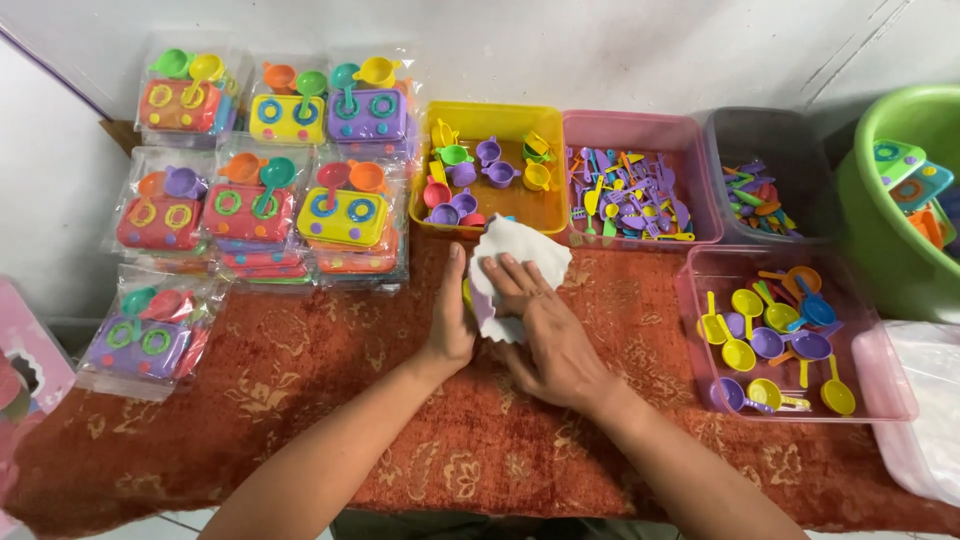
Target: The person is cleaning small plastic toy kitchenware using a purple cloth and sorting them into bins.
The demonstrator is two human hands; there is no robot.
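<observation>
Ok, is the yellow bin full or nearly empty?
Partly filled. The yellow bin holds a scatter of small toy pots and cups, with bare floor showing between them.

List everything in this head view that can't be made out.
- Small toy under the white cloth: the cloth and both the left hand and right hand cover it; only a yellow edge shows.
- Green plastic basin: cut off by the right edge.
- Purple and pink utensils in the pink plastic bin: too small to identify.
</observation>
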